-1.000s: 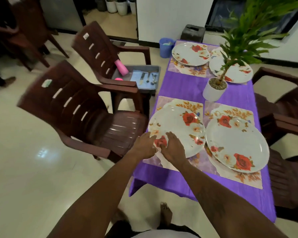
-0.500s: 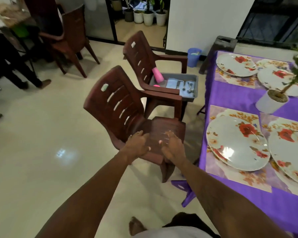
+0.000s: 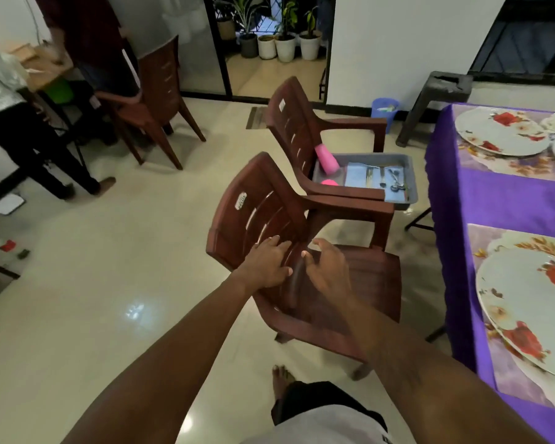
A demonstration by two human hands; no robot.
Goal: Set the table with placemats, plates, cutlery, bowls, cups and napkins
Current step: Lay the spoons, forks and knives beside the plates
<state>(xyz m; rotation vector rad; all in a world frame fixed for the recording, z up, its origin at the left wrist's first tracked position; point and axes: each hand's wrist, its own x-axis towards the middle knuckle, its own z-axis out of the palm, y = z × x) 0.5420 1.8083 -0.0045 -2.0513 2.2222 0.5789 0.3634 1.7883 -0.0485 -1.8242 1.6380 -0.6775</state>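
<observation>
Change: hands left the plate, now over near chair.
Hands: left hand and right hand loosely spread, empty.
Bench: purple cloth, placemats.
Room: tray on far chair.

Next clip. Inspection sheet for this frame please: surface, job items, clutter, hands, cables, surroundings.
Surface: table, purple cloth, at right.
Job's things: plates on placemats on it; grey tray on far chair holds pink cups, blue napkins, cutlery.
Clutter: small bits on floor, left.
Hands: left hand and right hand empty, by near chair; contact unclear.
Cables: nothing seen.
Surroundings: potted plants, blue bin, stool, another person at left.
</observation>
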